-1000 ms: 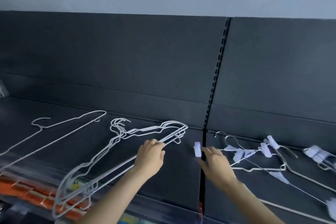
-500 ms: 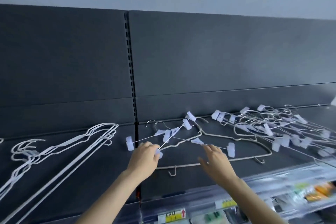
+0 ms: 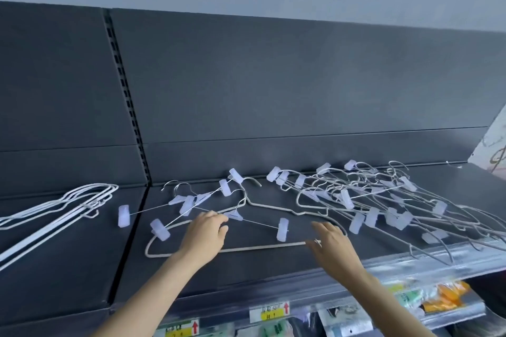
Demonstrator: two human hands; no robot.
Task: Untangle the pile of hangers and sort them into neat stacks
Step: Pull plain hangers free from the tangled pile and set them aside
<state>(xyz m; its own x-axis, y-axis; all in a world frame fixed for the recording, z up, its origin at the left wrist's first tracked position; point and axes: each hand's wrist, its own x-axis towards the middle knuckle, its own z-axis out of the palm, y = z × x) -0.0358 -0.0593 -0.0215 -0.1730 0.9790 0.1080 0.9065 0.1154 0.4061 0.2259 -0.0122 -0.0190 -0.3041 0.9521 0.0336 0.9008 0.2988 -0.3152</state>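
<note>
Sorting seems part done: white wire hangers [image 3: 82, 201] stacked near the dark shelf's [image 3: 246, 262] left edge; tangled silver clip hangers [image 3: 345, 198] remain right; left hand [image 3: 204, 232] pinches a loose clip hanger [image 3: 282, 228]; right hand [image 3: 330, 239] spread, empty.

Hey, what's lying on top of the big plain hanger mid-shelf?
Clip hangers cross the plain hanger, the left hand on them. The right hand hides part of its right end.
</note>
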